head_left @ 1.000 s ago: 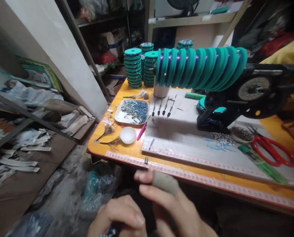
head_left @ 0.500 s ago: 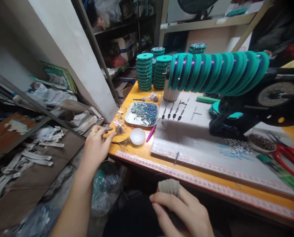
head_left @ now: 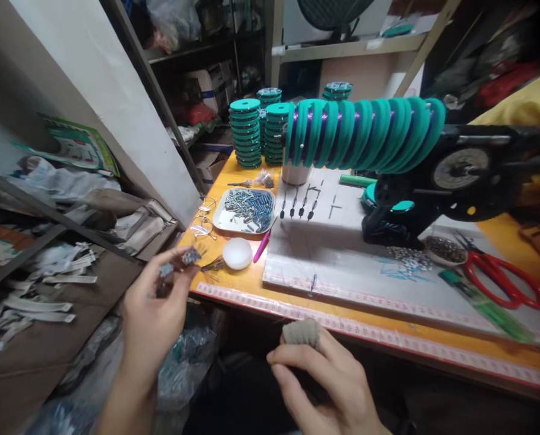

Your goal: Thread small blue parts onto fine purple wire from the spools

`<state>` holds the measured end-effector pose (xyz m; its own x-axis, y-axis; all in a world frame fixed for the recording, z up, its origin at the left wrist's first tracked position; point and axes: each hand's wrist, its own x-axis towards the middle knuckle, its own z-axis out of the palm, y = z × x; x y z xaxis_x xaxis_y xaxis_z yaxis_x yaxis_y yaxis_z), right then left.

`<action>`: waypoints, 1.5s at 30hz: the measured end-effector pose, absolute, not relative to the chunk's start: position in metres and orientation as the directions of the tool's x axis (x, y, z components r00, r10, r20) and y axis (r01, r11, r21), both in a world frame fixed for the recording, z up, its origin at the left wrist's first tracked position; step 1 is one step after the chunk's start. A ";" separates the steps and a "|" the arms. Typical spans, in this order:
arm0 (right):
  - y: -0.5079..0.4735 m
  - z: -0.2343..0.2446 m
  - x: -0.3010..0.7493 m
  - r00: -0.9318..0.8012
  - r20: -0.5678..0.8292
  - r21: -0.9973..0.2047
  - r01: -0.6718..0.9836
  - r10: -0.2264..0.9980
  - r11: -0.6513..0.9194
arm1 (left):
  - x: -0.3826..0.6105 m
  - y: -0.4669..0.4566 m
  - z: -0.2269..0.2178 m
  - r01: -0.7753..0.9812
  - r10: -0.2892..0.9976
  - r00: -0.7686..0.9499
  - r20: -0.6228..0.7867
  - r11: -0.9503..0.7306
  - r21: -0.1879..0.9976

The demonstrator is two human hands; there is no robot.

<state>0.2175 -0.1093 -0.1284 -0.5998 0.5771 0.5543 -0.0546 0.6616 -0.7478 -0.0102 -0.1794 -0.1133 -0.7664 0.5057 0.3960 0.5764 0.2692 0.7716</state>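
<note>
My left hand point(head_left: 154, 302) is raised off the table's left corner, thumb and fingers closed on a small bundle of dark, thin-ended metal pieces point(head_left: 191, 255). A second bundle of thin wiry pieces point(head_left: 213, 266) lies on the table just right of it, beside a white round dish point(head_left: 237, 254). Below the front edge is my right hand point(head_left: 327, 380), its thumb and forefinger pinched together. A grey cloth sleeve point(head_left: 301, 333) wraps one of its fingers. Whatever the pinch holds is too small to see. A small spiral-like piece point(head_left: 313, 284) hangs at the board's front edge.
A white tray point(head_left: 220, 225) holds small blue-green tubes. Purple tool point(head_left: 261, 246), grey board point(head_left: 337, 254) with dark weights, and red-handled scissors point(head_left: 491, 272) lie rightward. A black machine point(head_left: 401, 205) carries green spools point(head_left: 365, 136); stacked spools point(head_left: 245, 136) stand behind.
My left hand has lifted from the table corner with the bundle of metal pieces between its fingers. My right hand keeps its pinch. The whole view has shifted slightly.
</note>
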 end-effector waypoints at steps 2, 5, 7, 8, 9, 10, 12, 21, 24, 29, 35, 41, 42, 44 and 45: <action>-0.109 -0.128 0.218 -0.596 0.544 -0.757 -0.045 0.590 0.652 | 0.015 -0.182 -0.121 0.389 0.565 -0.795 0.221 0.194 0.901; -0.106 -0.127 0.219 -0.579 0.525 -0.771 -0.012 0.624 0.637 | 0.048 -0.183 -0.136 0.042 0.715 -0.696 -0.070 0.137 0.990; -0.103 -0.128 0.222 -0.559 0.507 -0.782 0.023 0.656 0.623 | 0.066 -0.182 -0.144 -0.126 0.779 -0.605 -0.163 0.108 0.986; -0.102 -0.128 0.223 -0.551 0.499 -0.784 0.041 0.669 0.619 | 0.073 -0.182 -0.146 -0.182 0.792 -0.582 -0.183 0.092 0.979; -0.101 -0.129 0.224 -0.544 0.494 -0.785 0.056 0.678 0.617 | 0.078 -0.181 -0.147 -0.219 0.796 -0.573 -0.194 0.079 0.972; -0.100 -0.130 0.225 -0.535 0.494 -0.784 0.067 0.685 0.617 | 0.083 -0.181 -0.148 -0.242 0.794 -0.575 -0.200 0.068 0.968; -0.098 -0.131 0.227 -0.521 0.491 -0.784 0.086 0.699 0.615 | 0.088 -0.181 -0.148 -0.246 0.784 -0.586 -0.203 0.067 0.967; -0.099 -0.129 0.226 -0.482 0.533 -0.758 0.094 0.696 0.646 | 0.089 -0.190 -0.157 0.306 0.784 -0.571 0.242 -0.071 0.950; -0.098 -0.129 0.226 -0.477 0.530 -0.758 0.103 0.701 0.644 | 0.089 -0.193 -0.162 0.420 0.783 -0.511 0.354 -0.132 0.898; -0.099 -0.130 0.228 -0.495 0.519 -0.753 0.121 0.697 0.647 | 0.100 -0.189 -0.154 0.216 0.769 -0.616 0.173 -0.046 0.975; -0.101 -0.131 0.226 -0.466 0.542 -0.749 0.111 0.700 0.653 | 0.112 -0.183 -0.141 -0.459 0.833 -0.465 -0.299 0.062 0.886; -0.097 -0.132 0.227 -0.496 0.544 -0.752 0.070 0.677 0.656 | 0.105 -0.182 -0.140 -0.451 0.816 -0.486 -0.311 0.071 0.890; -0.097 -0.132 0.228 -0.503 0.548 -0.744 0.073 0.669 0.664 | 0.104 -0.182 -0.139 -0.447 0.814 -0.490 -0.311 0.072 0.892; -0.097 -0.131 0.228 -0.521 0.556 -0.718 0.094 0.648 0.690 | 0.103 -0.183 -0.138 -0.439 0.813 -0.496 -0.305 0.068 0.896; -0.097 -0.131 0.228 -0.534 0.559 -0.701 0.106 0.635 0.705 | 0.102 -0.183 -0.137 -0.439 0.813 -0.496 -0.303 0.066 0.896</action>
